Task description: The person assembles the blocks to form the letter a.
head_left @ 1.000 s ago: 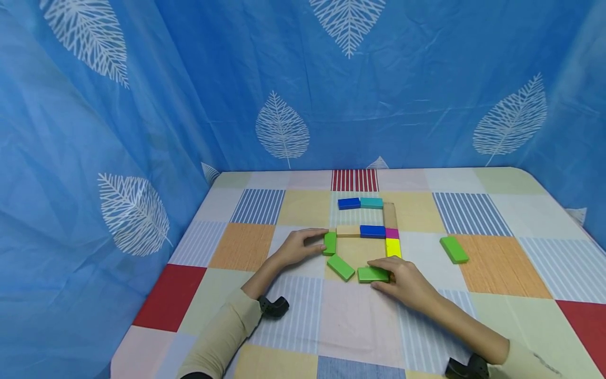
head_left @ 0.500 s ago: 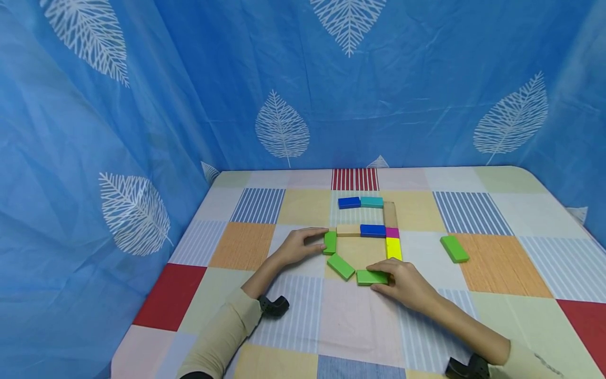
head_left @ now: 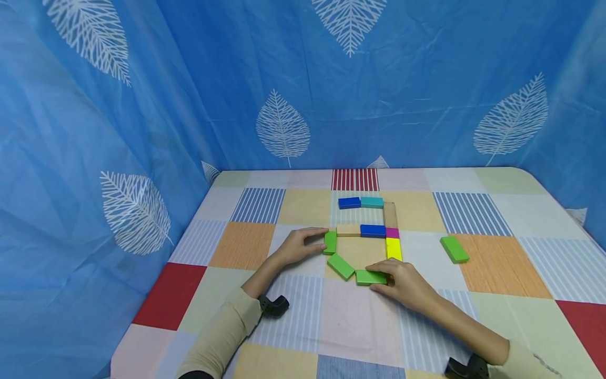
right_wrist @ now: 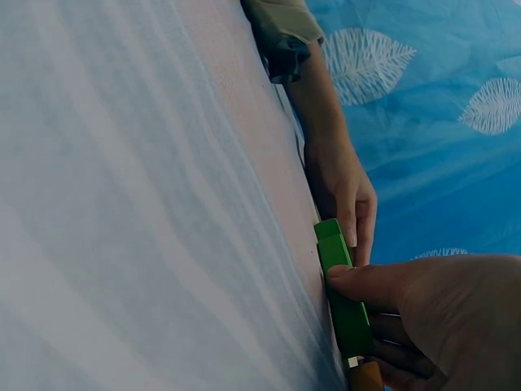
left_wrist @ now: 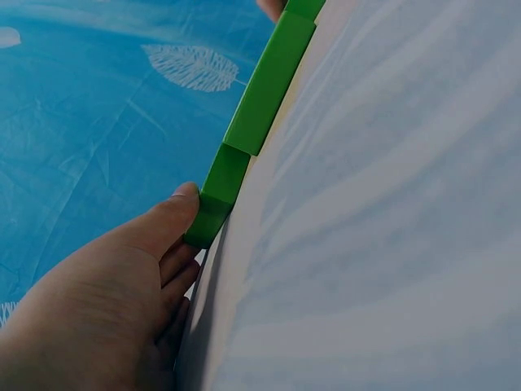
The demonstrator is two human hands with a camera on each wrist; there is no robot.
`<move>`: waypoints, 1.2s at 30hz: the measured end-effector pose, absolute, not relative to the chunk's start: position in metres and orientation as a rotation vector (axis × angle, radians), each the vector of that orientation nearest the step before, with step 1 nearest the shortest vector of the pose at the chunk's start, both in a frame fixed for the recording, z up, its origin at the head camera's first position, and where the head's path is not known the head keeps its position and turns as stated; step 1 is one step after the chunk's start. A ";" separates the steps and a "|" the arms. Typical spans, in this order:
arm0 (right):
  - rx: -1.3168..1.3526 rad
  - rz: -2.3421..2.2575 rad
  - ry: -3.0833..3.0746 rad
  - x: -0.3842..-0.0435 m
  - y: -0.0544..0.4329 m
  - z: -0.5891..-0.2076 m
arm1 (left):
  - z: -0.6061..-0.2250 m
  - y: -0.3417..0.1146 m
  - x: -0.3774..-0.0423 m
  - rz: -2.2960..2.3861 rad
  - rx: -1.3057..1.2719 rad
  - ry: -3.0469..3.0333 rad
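Observation:
My left hand (head_left: 297,247) has thumb and fingertips at the left side and far end of an upright-lying green block (head_left: 330,243). In the left wrist view its thumb rests against that block. Another green block (head_left: 341,267) lies slantwise below it. My right hand (head_left: 404,279) pinches a third green block (head_left: 369,278), thumb on the near side and a finger on the far side. This block's left end is at or close to the slanted block's corner. A yellow block (head_left: 393,248) lies just beyond the right hand, its near end partly hidden.
Beyond lie a magenta block (head_left: 392,232), two blue blocks (head_left: 372,231) (head_left: 349,203), a teal block (head_left: 372,202) and plain wooden blocks (head_left: 348,230) (head_left: 390,215). A loose green block (head_left: 454,249) lies to the right. Blue curtain (head_left: 303,79) surrounds the patchwork-covered table (head_left: 360,321).
My right hand has slid its green block slightly left and toward me, closer to the slanted green block. The left hand stays in place.

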State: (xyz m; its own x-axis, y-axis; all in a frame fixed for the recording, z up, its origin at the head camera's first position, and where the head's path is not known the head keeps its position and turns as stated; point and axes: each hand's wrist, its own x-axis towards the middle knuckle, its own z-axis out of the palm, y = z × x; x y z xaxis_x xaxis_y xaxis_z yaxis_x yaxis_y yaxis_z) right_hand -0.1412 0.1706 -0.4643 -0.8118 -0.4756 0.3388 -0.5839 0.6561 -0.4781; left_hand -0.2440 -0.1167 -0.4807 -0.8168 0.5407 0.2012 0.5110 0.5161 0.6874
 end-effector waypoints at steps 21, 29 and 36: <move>0.885 0.885 -2.659 -0.142 0.170 -0.467 | -0.481 -0.117 -0.244 1.212 0.956 2.698; 0.867 0.863 -2.656 -0.141 0.173 -0.462 | -0.481 -0.117 -0.245 1.209 0.967 2.697; 0.737 0.868 -2.581 -0.136 0.185 -0.455 | -0.481 -0.117 -0.245 1.204 0.958 2.697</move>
State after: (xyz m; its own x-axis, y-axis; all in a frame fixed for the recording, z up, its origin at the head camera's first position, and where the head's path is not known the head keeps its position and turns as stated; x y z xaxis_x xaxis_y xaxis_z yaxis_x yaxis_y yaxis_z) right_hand -0.1357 0.1854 -0.4545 -0.8159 -0.3685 0.4454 -0.5628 0.6826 -0.4661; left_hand -0.2448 -0.1170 -0.4812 -0.8090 0.5500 0.2073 0.5215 0.5090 0.6848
